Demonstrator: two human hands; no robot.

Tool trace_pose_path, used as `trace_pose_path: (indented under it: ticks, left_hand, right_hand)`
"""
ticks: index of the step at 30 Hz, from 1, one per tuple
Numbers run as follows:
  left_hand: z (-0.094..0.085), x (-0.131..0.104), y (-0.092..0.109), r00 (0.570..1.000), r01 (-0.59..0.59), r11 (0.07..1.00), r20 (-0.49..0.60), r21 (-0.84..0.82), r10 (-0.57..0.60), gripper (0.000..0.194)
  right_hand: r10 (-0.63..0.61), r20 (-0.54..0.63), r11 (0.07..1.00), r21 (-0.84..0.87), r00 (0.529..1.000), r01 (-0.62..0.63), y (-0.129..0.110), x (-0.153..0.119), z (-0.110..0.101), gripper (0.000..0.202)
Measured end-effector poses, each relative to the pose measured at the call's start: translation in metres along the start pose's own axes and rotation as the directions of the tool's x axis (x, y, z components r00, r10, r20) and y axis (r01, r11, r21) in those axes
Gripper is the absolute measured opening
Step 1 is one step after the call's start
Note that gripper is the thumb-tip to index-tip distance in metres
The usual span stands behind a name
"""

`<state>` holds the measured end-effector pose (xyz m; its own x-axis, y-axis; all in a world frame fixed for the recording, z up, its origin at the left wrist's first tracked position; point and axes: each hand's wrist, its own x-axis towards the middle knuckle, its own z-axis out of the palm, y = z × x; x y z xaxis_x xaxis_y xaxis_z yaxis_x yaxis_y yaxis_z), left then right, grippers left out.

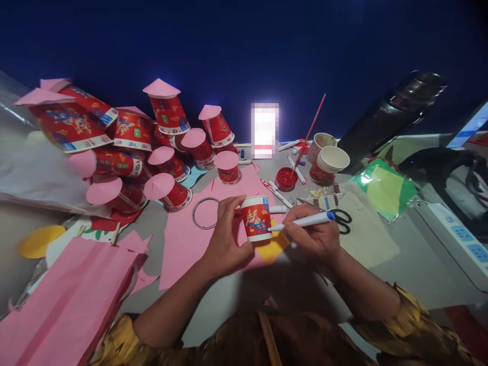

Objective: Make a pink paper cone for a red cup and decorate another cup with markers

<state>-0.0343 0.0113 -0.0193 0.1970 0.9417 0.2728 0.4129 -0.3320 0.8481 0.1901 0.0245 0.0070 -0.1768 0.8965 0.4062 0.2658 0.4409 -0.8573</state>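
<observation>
My left hand (231, 239) is closed round a red paper cup (256, 216), thumb near its base and fingers at its upper edge. Blue, white and yellow figures cover the cup's side. In my right hand (316, 236) is a white marker pen (303, 222) with a blue end, and its tip meets the cup's lower right side. Pink paper (183, 249) and a yellow paper piece (272, 249) lie beneath the cup. A grey ring (206, 212) rests on the pink paper left of my left hand.
Several red cups with pink paper cone tops (162, 107) are stacked at the left. Behind my hands stand a red paint pot (286, 179) with a brush and nested paper cups (331, 163). Black-handled scissors (343, 222), a dark flask (392, 117) and a power strip (457, 234) are at right.
</observation>
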Motion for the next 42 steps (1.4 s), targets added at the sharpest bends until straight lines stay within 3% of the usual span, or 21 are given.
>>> trace_pose_path:
  ticks: [11,30,38,42]
  left_hand:
    - [0.0024,-0.0015,-0.0007,1.000,0.017,1.000,0.014,0.008,-0.017,0.091]
    - [0.0053,-0.0050,0.0004,0.999,0.019,0.999,0.048,0.041,-0.021,0.092]
    - [0.0046,-0.0037,0.0012,0.998,0.001,0.999,0.060,0.050,-0.004,0.092]
    - [0.0041,-0.0035,0.0023,0.998,0.000,0.999,0.063,0.047,-0.003,0.091]
  right_hand:
    - [-0.117,-0.048,0.993,-0.010,0.992,0.116,-0.0019,-0.0025,0.0032,0.008]
    - [-0.245,0.023,0.963,-0.108,0.969,0.246,0.0047,-0.0029,0.0080,0.010]
    - [-0.225,0.109,0.963,-0.126,0.968,0.238,-0.0004,-0.0012,0.0050,0.012]
    - [-0.236,0.071,0.963,-0.117,0.969,0.243,-0.0010,-0.0009,0.0050,0.013]
